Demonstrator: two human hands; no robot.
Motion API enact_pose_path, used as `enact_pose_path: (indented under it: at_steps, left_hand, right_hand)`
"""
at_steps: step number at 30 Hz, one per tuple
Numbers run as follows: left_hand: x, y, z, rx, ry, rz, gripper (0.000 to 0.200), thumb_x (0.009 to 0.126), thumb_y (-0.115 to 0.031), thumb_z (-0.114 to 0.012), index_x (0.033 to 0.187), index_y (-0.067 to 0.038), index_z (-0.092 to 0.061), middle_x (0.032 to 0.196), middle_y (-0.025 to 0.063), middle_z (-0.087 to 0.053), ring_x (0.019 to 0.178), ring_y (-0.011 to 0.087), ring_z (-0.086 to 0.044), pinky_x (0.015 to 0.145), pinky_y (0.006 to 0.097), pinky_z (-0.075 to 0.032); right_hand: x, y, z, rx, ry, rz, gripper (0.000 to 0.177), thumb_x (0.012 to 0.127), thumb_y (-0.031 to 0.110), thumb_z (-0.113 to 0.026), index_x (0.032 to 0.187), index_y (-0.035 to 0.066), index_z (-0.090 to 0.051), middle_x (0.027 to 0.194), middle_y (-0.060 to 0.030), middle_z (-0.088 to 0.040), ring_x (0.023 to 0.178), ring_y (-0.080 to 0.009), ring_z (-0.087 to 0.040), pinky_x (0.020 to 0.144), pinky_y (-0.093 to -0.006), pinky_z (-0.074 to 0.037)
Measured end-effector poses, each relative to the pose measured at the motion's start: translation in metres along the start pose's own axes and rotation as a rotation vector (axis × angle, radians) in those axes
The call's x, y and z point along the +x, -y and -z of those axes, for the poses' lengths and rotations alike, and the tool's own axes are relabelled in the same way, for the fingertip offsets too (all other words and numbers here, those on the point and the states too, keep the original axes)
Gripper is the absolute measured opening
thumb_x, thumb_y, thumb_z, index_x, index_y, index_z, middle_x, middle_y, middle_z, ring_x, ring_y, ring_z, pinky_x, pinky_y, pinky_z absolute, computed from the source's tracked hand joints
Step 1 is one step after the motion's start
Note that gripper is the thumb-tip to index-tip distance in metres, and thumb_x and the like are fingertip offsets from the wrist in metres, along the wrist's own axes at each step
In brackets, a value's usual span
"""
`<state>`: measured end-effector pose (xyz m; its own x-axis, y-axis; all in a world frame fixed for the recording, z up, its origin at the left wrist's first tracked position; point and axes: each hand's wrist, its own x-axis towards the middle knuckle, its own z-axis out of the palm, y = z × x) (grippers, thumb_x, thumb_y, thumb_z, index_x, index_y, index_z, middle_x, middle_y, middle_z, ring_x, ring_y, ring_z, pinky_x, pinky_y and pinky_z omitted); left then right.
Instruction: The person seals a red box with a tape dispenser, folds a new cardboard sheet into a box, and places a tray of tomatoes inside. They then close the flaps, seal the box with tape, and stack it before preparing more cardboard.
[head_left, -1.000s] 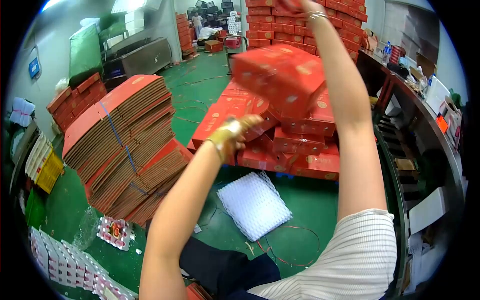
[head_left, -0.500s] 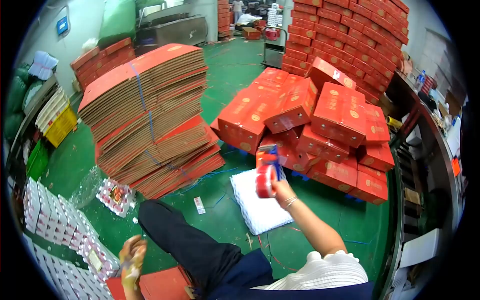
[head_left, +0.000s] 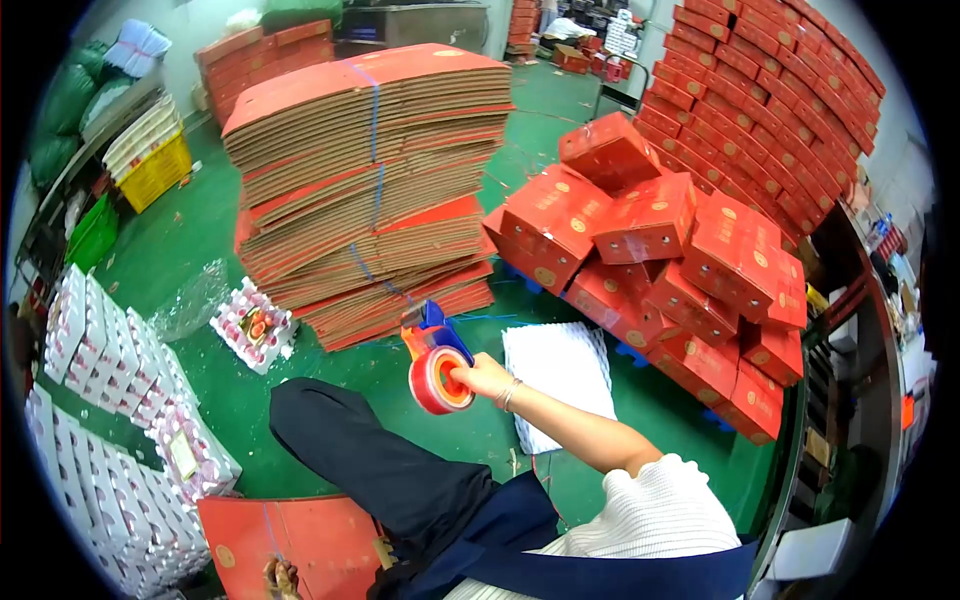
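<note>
My right hand [head_left: 484,378] is closed around a tape dispenser [head_left: 432,345] with a blue and orange body and a roll of red tape. It is held up over the floor, in front of the stack of flat cartons. Down at the bottom edge, my left hand [head_left: 282,578], in a stained glove, lies over a red carton [head_left: 300,540]; its fingers show slightly apart on the top and the rest is cut off by the frame. This carton sits beside my bent leg, with a seam running across its top.
Folded red cartons [head_left: 370,150] are stacked ahead, tied with blue strap. Filled red boxes [head_left: 650,240] are heaped at right, before a tall wall of boxes [head_left: 770,110]. A white padded sheet [head_left: 560,380] lies on the floor. White fruit trays [head_left: 110,440] stand at left.
My right hand has swung left and down with the tape dispenser. My left hand has moved down onto the red carton. The view has turned left and tilted down, showing more of the carton.
</note>
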<state>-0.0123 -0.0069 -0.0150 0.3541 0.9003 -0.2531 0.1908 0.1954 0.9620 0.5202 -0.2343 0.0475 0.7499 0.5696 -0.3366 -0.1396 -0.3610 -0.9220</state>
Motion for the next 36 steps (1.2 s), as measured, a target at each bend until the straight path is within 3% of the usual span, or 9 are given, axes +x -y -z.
enact_pose_path:
  at_steps: [11, 13, 14, 21, 24, 25, 28, 30, 36]
  left_hand:
    - [0.022, 0.121, 0.047, 0.001, -0.036, 0.025, 0.052, 0.097, -0.032, -0.059, 0.135, 0.001, -0.050, 0.118, 0.0182, -0.064, 0.107, 0.0273, -0.063, 0.097, 0.0445, -0.047]
    - [0.033, 0.142, 0.074, -0.627, 0.303, 0.291, 0.041, 0.091, -0.019, -0.064, 0.123, 0.004, -0.055, 0.097, 0.0144, -0.065, 0.086, 0.0212, -0.065, 0.075, 0.0287, -0.053]
    - [-0.010, 0.065, -0.006, -0.041, -0.271, 0.201, 0.035, 0.090, -0.018, -0.065, 0.117, 0.003, -0.059, 0.089, 0.0115, -0.064, 0.078, 0.0192, -0.064, 0.070, 0.0267, -0.052]
    - [-0.053, 0.088, -0.043, -0.013, -0.286, 0.097, 0.026, 0.089, -0.012, -0.068, 0.110, 0.002, -0.061, 0.090, 0.0080, -0.065, 0.080, 0.0157, -0.063, 0.074, 0.0294, -0.052]
    - [-0.068, 0.073, -0.041, 0.111, -0.380, 0.299, 0.024, 0.086, -0.010, -0.073, 0.104, 0.002, -0.062, 0.092, 0.0103, -0.066, 0.082, 0.0152, -0.063, 0.072, 0.0296, -0.054]
    - [-0.065, 0.111, -0.024, 0.067, -0.328, 0.209, 0.023, 0.085, -0.010, -0.073, 0.102, 0.002, -0.062, 0.091, 0.0114, -0.066, 0.082, 0.0154, -0.064, 0.071, 0.0303, -0.054]
    - [-0.018, 0.153, 0.019, 0.164, -0.270, 0.081, 0.018, 0.085, -0.008, -0.072, 0.097, 0.003, -0.064, 0.087, 0.0142, -0.066, 0.079, 0.0173, -0.065, 0.067, 0.0318, -0.055]
    - [0.035, 0.122, 0.030, -0.833, -0.245, 0.326, 0.015, 0.085, -0.005, -0.070, 0.096, 0.004, -0.064, 0.084, 0.0126, -0.066, 0.077, 0.0179, -0.064, 0.069, 0.0311, -0.055]
    - [0.196, -0.066, -0.076, 0.470, -0.056, -0.299, 0.026, 0.088, -0.015, -0.070, 0.110, -0.002, -0.064, 0.087, 0.0047, -0.066, 0.076, 0.0126, -0.059, 0.067, 0.0274, -0.050]
  right_hand:
    - [0.037, -0.106, -0.043, -0.218, -0.064, -0.354, 0.036, 0.077, 0.030, -0.064, 0.080, -0.004, -0.071, 0.069, -0.0155, -0.069, 0.061, -0.0229, -0.069, 0.059, -0.0337, -0.055]
    - [0.045, -0.120, -0.050, -0.309, -0.056, -0.397, 0.034, 0.078, 0.028, -0.063, 0.078, -0.005, -0.070, 0.068, -0.0155, -0.069, 0.060, -0.0235, -0.069, 0.060, -0.0348, -0.055]
    - [0.056, -0.139, -0.054, -0.387, -0.038, -0.379, 0.034, 0.079, 0.029, -0.061, 0.073, -0.003, -0.070, 0.066, -0.0155, -0.068, 0.060, -0.0233, -0.069, 0.061, -0.0347, -0.056]
    - [0.151, -0.268, -0.118, -0.804, 0.150, -0.377, 0.044, 0.076, 0.036, -0.072, 0.092, -0.005, -0.070, 0.093, -0.0221, -0.071, 0.089, -0.0343, -0.071, 0.074, -0.0413, -0.056]
    - [0.190, -0.344, -0.159, -0.681, -0.114, -0.369, 0.030, 0.077, 0.025, -0.070, 0.070, -0.004, -0.070, 0.064, -0.0155, -0.068, 0.058, -0.0251, -0.070, 0.057, -0.0373, -0.057]
    - [0.173, -0.293, -0.157, -0.661, 0.001, -0.507, 0.048, 0.077, 0.032, -0.074, 0.109, -0.004, -0.068, 0.107, -0.0230, -0.069, 0.101, -0.0340, -0.068, 0.087, -0.0421, -0.054]
    - [0.205, -0.299, -0.160, -1.024, 0.298, -0.347, 0.073, 0.076, 0.055, -0.070, 0.122, -0.002, -0.061, 0.125, -0.0233, -0.061, 0.117, -0.0323, -0.060, 0.101, -0.0405, -0.046]
    - [0.234, -0.270, -0.142, -0.835, 0.208, 0.027, 0.081, 0.078, 0.055, -0.068, 0.131, -0.003, -0.050, 0.134, -0.0280, -0.052, 0.124, -0.0401, -0.052, 0.105, -0.0442, -0.041]
    - [0.203, 0.107, -0.037, -0.187, -0.324, 0.805, 0.026, 0.087, 0.014, -0.065, 0.106, 0.000, -0.056, 0.096, -0.0132, -0.062, 0.085, -0.0228, -0.060, 0.076, -0.0358, -0.050]
